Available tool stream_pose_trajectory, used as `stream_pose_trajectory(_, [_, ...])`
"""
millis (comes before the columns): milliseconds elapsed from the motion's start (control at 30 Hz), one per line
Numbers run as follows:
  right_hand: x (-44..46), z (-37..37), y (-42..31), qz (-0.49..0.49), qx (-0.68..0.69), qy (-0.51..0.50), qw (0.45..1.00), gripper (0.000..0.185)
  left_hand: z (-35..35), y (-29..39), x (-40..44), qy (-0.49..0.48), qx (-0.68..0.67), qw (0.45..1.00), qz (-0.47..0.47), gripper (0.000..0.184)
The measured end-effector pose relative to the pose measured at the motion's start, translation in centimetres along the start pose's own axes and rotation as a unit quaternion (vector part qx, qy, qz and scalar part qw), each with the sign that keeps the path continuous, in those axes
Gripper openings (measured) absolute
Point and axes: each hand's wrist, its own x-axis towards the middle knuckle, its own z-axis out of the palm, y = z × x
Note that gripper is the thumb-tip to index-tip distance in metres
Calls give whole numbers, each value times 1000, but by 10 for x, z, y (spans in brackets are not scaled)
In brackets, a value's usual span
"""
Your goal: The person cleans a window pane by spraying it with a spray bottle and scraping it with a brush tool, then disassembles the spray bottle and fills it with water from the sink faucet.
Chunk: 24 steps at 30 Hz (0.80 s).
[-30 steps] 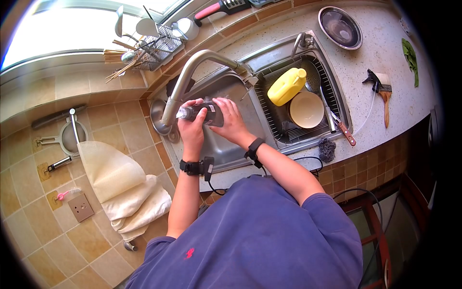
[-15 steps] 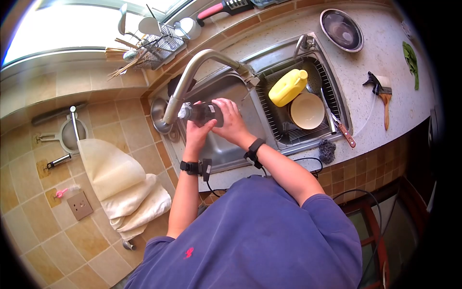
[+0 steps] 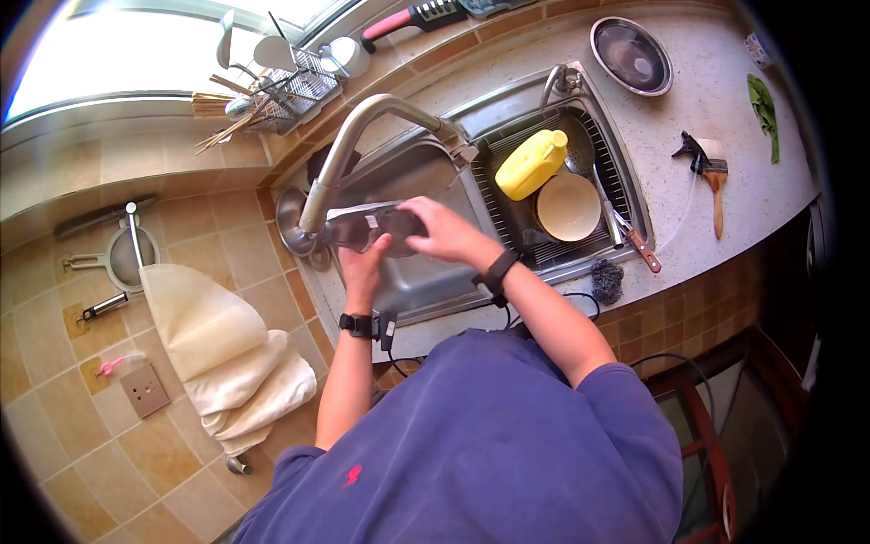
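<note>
A see-through, dark-looking bottle lies tilted sideways over the left sink basin, its left end by the spout of the curved faucet. My left hand grips it from below, thumb along its near side and the other fingers hidden behind it. At the bottle's right end is my right hand, fingers and thumb curled round that end. I cannot make out whether water runs from the spout.
A drying rack in the right basin holds a yellow jug, a white bowl and a skimmer. On the counter are a metal bowl, a spray head, a brush and a scrubber. Cloths hang left.
The bottle has turned so more of its length shows. My right hand has shifted to its right end, while my left hand has moved slightly down and left. The whole view has shifted slightly.
</note>
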Motion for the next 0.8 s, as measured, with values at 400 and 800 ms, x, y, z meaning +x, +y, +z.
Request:
stream_pose_trajectory(400, [21,-30,15,57,-272,109,954,26,-30,50,-40,40,-148,987,-53,64])
stream_pose_trajectory(800, [-26,-25,-27,38,-214,43,975,32,-29,56,-77,35,53,998,7,48])
